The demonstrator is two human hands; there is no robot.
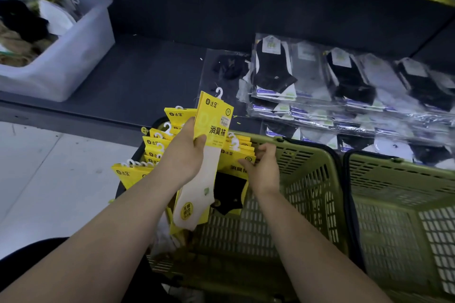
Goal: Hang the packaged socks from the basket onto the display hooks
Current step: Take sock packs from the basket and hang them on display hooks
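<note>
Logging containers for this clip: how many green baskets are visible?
2. One green basket sits centre, holding the yellow sock packs; the second basket stands beside it on the right, partly cut off.

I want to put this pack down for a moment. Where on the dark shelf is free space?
The bare shelf between the plastic bin and the bagged socks is free. Inside the green basket, yellow sock packs crowd the left end; the right part looks empty.
</note>
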